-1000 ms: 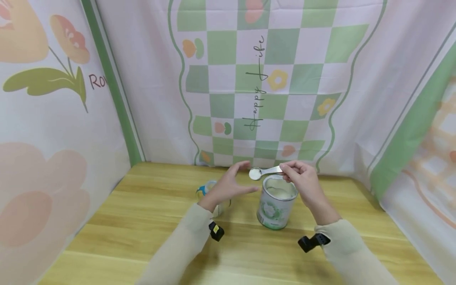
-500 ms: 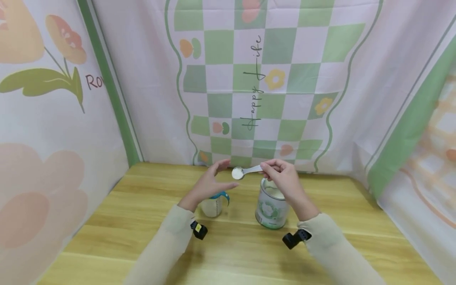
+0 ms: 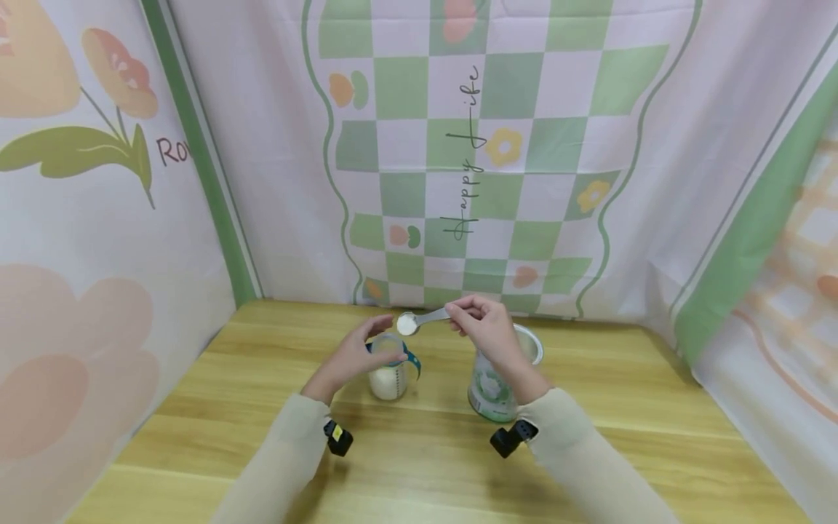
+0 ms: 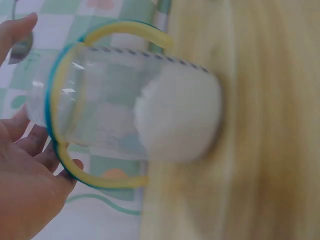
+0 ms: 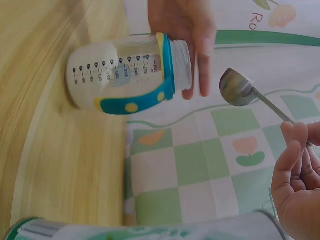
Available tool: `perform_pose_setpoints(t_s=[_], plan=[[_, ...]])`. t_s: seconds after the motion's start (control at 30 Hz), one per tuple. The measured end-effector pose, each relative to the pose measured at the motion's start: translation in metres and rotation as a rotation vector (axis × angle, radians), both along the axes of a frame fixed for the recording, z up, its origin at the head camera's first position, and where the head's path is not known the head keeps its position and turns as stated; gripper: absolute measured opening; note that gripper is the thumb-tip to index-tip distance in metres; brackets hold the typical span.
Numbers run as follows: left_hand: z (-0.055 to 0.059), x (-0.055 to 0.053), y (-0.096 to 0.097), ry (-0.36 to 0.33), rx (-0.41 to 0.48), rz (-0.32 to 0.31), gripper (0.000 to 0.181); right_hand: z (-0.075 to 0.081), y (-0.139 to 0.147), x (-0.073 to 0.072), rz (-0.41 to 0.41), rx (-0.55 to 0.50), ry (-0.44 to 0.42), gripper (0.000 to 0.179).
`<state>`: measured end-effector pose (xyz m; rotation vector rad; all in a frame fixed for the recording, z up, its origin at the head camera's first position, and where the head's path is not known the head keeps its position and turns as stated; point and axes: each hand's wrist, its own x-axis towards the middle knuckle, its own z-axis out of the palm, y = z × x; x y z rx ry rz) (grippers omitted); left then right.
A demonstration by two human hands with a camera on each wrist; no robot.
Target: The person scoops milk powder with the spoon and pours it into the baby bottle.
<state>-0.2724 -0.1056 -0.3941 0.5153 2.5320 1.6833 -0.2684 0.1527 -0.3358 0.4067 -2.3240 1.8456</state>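
Note:
In the head view, my right hand (image 3: 489, 336) pinches the handle of a metal measuring spoon (image 3: 408, 324), its bowl filled with white powder. The spoon is held above and just right of a clear baby bottle (image 3: 388, 383). This bottle stands upright on the table, has a blue collar with two handles, and contains white powder low down. Around the bottle's uncapped neck my left hand (image 3: 348, 358) is spread, thumb in front and fingers behind; firm contact is not plain. The right wrist view shows the left fingers (image 5: 204, 70) straight beside the neck (image 5: 182, 64).
A topless powder can (image 3: 489, 389) with a green print stands right of the bottle, partly behind my right forearm. The wooden table (image 3: 419, 466) ends at a patterned cloth backdrop (image 3: 452, 189). Another flowered cloth (image 3: 118, 240) hangs at the left.
My right hand has carried the filled spoon left, from above the can to near the bottle's mouth. My left hand has moved left and down to the bottle neck.

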Motion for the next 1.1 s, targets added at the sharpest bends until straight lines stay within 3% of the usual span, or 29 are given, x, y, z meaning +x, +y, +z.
perform_pose_setpoints(t_s=[0.33,0.6,0.87,1.1], plan=[[-0.018,0.002,-0.004,-0.023,-0.049,0.038,0.078,-0.006,-0.017,0.0,0.019,0.038,0.054,0.024],[-0.023,0.002,-0.007,-0.052,-0.056,0.069,0.08,-0.009,-0.028,0.001,0.007,0.059,0.045,0.021],[-0.027,-0.001,-0.01,-0.071,-0.063,0.065,0.086,-0.02,-0.035,0.004,-0.022,0.142,0.16,0.017],[-0.026,-0.002,-0.01,-0.066,-0.07,0.051,0.089,-0.031,-0.039,0.005,-0.016,0.192,0.343,0.011]])
